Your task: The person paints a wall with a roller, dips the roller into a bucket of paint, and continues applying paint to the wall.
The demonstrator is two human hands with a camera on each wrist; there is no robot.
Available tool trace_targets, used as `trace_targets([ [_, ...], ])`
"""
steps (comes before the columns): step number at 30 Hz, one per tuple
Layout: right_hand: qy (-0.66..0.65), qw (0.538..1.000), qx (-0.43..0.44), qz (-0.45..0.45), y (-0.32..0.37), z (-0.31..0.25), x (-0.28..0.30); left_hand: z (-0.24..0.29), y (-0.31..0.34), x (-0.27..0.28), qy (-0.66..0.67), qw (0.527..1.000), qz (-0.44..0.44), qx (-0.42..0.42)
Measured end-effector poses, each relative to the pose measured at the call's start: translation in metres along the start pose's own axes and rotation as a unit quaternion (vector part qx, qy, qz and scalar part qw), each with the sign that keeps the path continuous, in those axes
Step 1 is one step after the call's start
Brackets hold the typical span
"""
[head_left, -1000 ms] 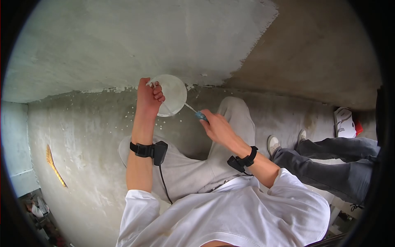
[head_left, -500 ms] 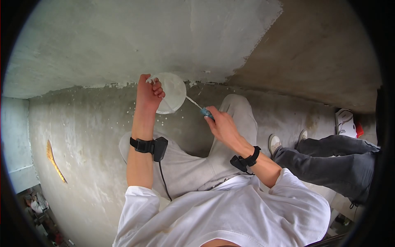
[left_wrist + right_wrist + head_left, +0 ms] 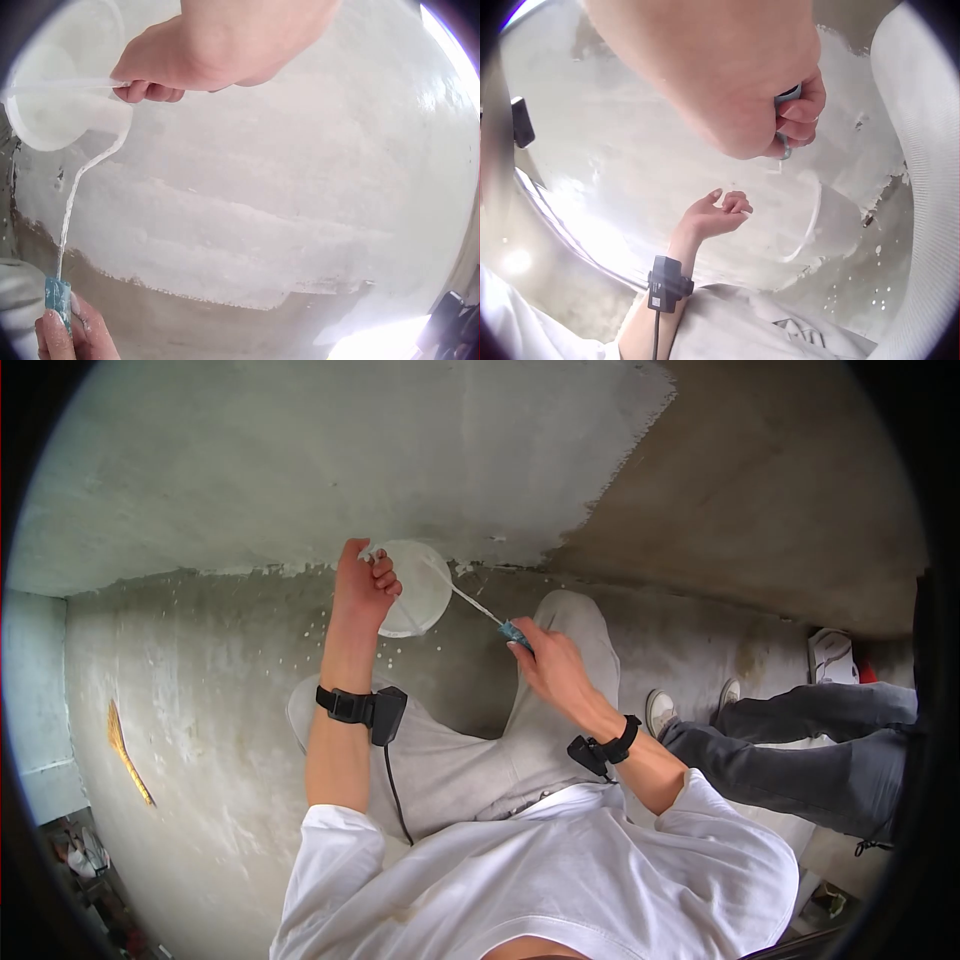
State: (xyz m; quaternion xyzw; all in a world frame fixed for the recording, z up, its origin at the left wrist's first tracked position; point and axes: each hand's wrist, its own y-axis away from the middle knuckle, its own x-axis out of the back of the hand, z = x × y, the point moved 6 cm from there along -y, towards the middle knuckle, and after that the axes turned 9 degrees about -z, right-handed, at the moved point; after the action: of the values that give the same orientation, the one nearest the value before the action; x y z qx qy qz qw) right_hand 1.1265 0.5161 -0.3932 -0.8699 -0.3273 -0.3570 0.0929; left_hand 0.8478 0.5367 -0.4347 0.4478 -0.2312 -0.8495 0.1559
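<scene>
The right hand (image 3: pixel 560 672) is closing curled fingers around a paint roller (image 3: pixel 475 602), its rod protruding beyond them. The left hand (image 3: pixel 365 588) is clenching a bucket handle (image 3: pixel 67 84).

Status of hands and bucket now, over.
Bucket near wall, left hand grips its handle. Right hand holds blue-handled tool. Nothing visible in the way.

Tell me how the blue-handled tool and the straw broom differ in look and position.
The tool has a blue handle and a thin, bent, white-coated rod; the broom is yellowish, with a head that fans out at one end.
The tool is held by its handle in the right hand, while the broom lies on the floor with no hand on it.
Both are long and slim.
</scene>
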Motion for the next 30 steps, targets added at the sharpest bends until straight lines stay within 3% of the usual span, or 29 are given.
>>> trace_targets([
  [30, -0.042, 0.999, -0.018, -0.002, -0.001, 0.01, -0.01, -0.001, -0.005, -0.005, -0.019, 1.0, 0.017, 0.0],
])
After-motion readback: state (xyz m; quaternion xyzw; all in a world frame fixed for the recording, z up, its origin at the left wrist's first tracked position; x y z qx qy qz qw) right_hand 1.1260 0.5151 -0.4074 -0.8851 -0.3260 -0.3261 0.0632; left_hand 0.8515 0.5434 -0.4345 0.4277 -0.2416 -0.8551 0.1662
